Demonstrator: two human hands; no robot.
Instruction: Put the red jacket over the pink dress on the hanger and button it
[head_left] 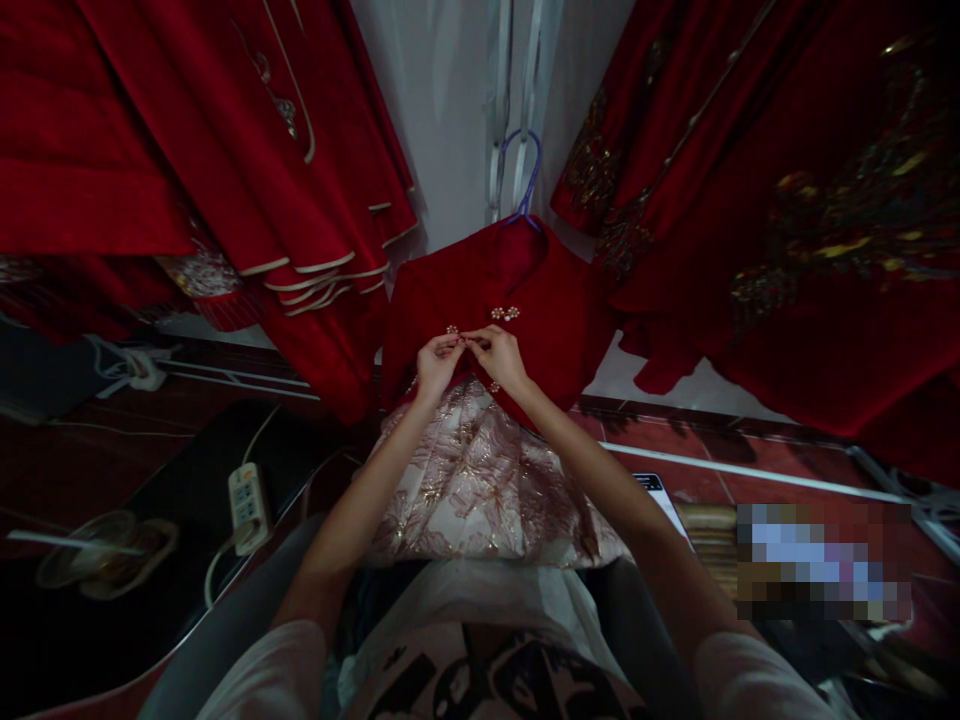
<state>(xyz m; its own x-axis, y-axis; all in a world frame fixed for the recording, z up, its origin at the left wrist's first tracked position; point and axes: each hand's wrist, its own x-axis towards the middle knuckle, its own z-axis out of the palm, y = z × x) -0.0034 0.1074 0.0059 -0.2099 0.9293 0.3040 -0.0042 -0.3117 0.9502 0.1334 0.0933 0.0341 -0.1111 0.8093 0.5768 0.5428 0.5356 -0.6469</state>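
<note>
A small red velvet jacket [547, 300] hangs on a blue hanger [527, 175] straight ahead, over a pale pink skirt [480, 490] with glittery embroidery. My left hand [437, 364] and my right hand [497, 358] meet at the jacket's front opening, fingers pinched together on a small jewelled clasp [452, 330]. A second jewelled clasp [505, 313] sits closed just above my right hand. Both forearms reach forward from the bottom of the view.
Red embroidered garments [787, 220] hang at right and more red robes [225, 150] at left. A white power strip [247, 495] with its cord lies on a dark surface at left, beside a clear plastic cup [105, 555]. A screen edge [660, 495] shows at right.
</note>
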